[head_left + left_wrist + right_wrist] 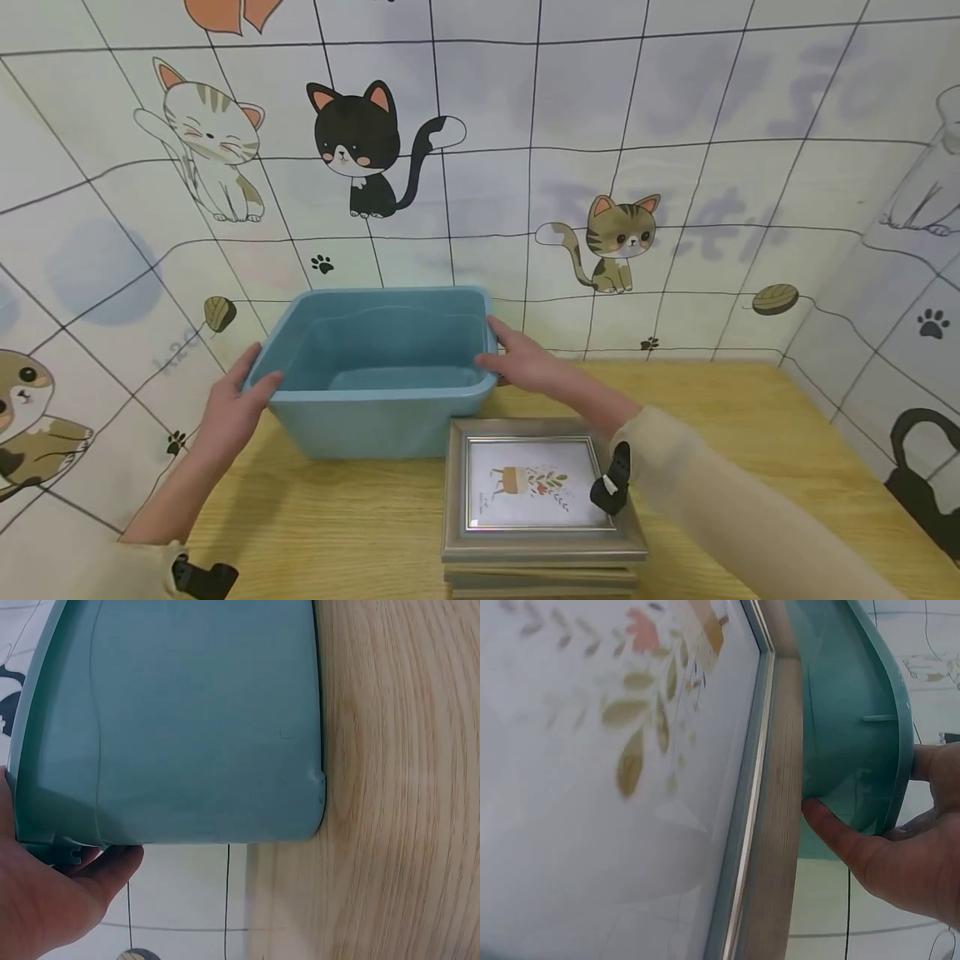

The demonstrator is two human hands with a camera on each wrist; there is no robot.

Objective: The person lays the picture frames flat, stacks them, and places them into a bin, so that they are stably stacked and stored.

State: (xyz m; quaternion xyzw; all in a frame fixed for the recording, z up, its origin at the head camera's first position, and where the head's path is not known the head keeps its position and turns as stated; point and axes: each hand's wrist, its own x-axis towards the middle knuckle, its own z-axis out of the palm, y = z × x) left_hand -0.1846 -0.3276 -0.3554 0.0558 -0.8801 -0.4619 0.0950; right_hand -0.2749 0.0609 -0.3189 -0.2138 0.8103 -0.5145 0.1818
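Observation:
A light blue plastic bin (pixel 375 425), its open top facing up, is near the back wall on the left. My left hand (pixel 232 408) grips the left end of its rim, thumb on the edge; the left wrist view shows the fingers curled beneath the lip. On the opposite end, my right hand (pixel 521 358) holds the rim, and in the right wrist view its fingers wrap the edge. Just in front of the bin's right part lies a stack of picture frames (pixel 543 487), the top one silver with a plant print. Whether the bin's base touches the table cannot be told.
The wooden table (pixel 712 450) extends right of the frames. A wall covering (pixel 495 192) with cat drawings and grid lines closes off the back and both sides. Beneath my right forearm, the stack's right edge is partly hidden.

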